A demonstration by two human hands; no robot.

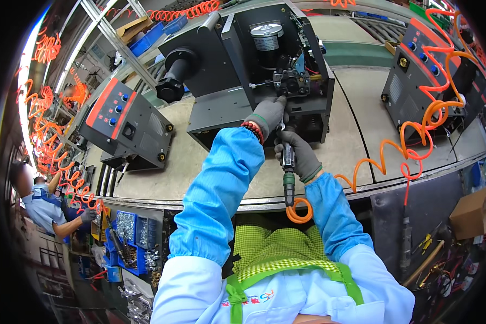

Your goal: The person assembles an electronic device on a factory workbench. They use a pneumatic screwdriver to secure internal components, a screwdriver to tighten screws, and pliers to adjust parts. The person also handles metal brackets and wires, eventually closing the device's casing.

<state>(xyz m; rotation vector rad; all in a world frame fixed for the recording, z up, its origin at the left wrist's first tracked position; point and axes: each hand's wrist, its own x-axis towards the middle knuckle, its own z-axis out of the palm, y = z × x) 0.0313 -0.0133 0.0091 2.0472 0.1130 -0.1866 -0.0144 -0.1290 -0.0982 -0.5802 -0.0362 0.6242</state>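
In front of me is a dark grey machine housing (213,110), its side open. Inside it sit a silver-capped cylindrical motor (267,43) and a wire-feed mechanism (292,81). My left hand (267,114), in a grey glove, reaches to the housing's lower edge just below the mechanism. Its fingers are closed, and what they pinch is hidden. Gloved in grey too, my right hand (302,154) wraps round an air ratchet wrench (288,162). The tool stands upright, its head close beside my left fingers and its green hose fitting towards me.
Similar machines with orange-edged panels stand on the bench, a left machine (129,127) and a right machine (418,81). A coiled orange air hose (383,162) crosses the right side. Blue bins (129,240) of fasteners lie lower left. Another person (46,202) works at far left.
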